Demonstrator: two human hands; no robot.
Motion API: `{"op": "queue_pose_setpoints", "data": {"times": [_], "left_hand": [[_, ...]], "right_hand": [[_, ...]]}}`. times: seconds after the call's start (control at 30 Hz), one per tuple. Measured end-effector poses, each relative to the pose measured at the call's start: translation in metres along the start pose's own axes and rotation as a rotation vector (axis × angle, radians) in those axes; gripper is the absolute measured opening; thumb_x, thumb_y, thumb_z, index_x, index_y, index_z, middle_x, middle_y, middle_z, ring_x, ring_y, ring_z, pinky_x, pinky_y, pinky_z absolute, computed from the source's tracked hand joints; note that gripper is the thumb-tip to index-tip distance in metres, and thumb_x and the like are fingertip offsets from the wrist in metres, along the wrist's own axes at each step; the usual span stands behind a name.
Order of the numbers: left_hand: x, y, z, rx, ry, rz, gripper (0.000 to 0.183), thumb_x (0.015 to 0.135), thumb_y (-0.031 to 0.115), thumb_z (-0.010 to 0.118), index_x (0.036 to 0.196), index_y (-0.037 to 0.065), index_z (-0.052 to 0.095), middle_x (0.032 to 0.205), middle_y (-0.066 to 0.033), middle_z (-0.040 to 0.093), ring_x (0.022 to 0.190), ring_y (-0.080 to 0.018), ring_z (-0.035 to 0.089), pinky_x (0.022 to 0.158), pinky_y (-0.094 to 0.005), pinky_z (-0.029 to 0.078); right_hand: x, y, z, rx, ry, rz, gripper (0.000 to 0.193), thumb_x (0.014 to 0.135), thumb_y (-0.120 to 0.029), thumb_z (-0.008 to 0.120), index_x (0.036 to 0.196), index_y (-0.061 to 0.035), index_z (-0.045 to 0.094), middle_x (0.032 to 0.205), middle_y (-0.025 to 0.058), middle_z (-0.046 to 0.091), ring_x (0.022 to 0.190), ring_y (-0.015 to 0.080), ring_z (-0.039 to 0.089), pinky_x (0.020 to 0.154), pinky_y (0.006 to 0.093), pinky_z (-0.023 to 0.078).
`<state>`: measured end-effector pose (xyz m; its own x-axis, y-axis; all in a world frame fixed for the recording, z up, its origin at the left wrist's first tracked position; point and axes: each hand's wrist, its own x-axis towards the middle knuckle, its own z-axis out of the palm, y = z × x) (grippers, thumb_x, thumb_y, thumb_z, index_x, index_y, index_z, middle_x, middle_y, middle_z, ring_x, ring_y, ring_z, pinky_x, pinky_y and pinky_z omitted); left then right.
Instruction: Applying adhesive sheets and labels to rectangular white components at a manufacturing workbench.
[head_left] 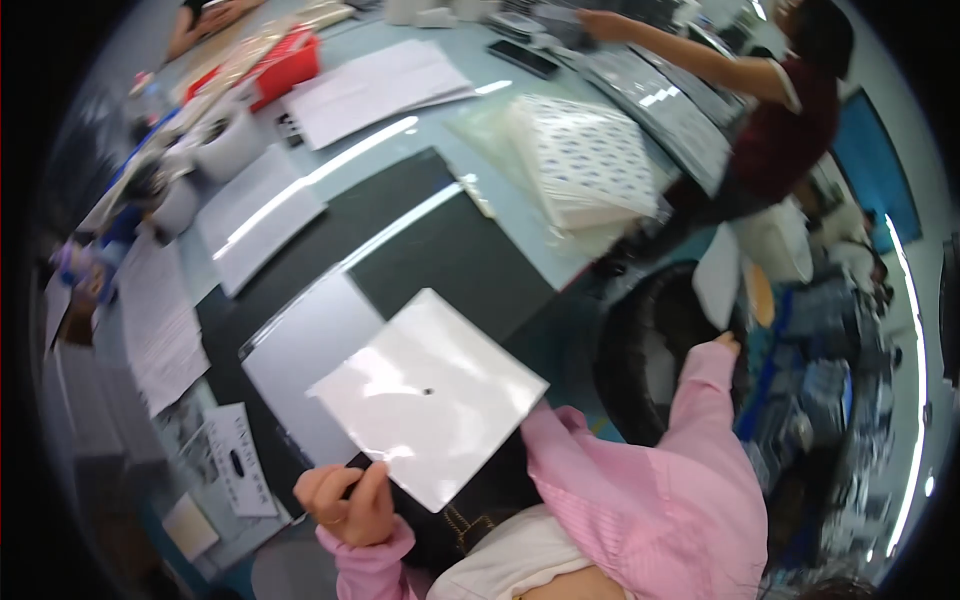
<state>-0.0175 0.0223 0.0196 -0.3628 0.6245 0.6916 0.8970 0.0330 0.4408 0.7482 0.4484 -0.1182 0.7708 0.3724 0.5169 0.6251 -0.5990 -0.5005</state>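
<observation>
A glossy white square sheet (440, 400) with a small dark dot near its middle is tilted above the table's near edge. My left hand (350, 500) pinches its lower left edge between thumb and fingers. Out to the right, my right hand (728, 343) reaches over a black round bin (622, 355), and a white curved sheet (717, 278) rises from its fingers; the grip itself is small and blurred. Beneath the square sheet, a silver-grey flat panel (310, 350) lies on a black mat (450, 265).
A stack of patterned white sheets in clear plastic (590, 165) sits at the far right of the table. White papers (375, 90), a red tray (285, 65), white rolls (230, 145) and a dark phone (522, 59) lie farther back. A co-worker (790, 120) stands at the right.
</observation>
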Motion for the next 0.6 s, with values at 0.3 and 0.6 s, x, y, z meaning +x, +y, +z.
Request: {"op": "queue_pose_setpoints", "data": {"times": [0.3, 0.6], "left_hand": [[0.028, 0.039, -0.001, 0.148, -0.147, 0.034, 0.030, 0.063, -0.004, 0.079, 0.086, 0.014, 0.071, 0.102, -0.0031, 0.052, 0.094, -0.0269, 0.052, 0.079, -0.0395, 0.044], [0.033, 0.060, -0.002, 0.119, -0.104, 0.010, 0.032, 0.059, -0.001, 0.080, 0.086, 0.013, 0.071, 0.100, -0.0032, 0.053, 0.093, -0.0255, 0.051, 0.077, -0.0368, 0.043]], "right_hand": [[-0.194, 0.034, -0.056, -0.174, -0.417, -0.214, 0.031, 0.096, -0.033, 0.058, 0.085, -0.0053, 0.067, 0.080, 0.0139, 0.068, 0.069, 0.0300, 0.064, 0.065, 0.0405, 0.051], [-0.344, -0.319, -0.333, 0.993, -1.139, -1.580, 0.054, 0.064, -0.024, 0.087, 0.107, -0.0079, 0.059, 0.099, 0.0049, 0.060, 0.086, 0.0208, 0.058, 0.074, 0.0311, 0.043]]}}
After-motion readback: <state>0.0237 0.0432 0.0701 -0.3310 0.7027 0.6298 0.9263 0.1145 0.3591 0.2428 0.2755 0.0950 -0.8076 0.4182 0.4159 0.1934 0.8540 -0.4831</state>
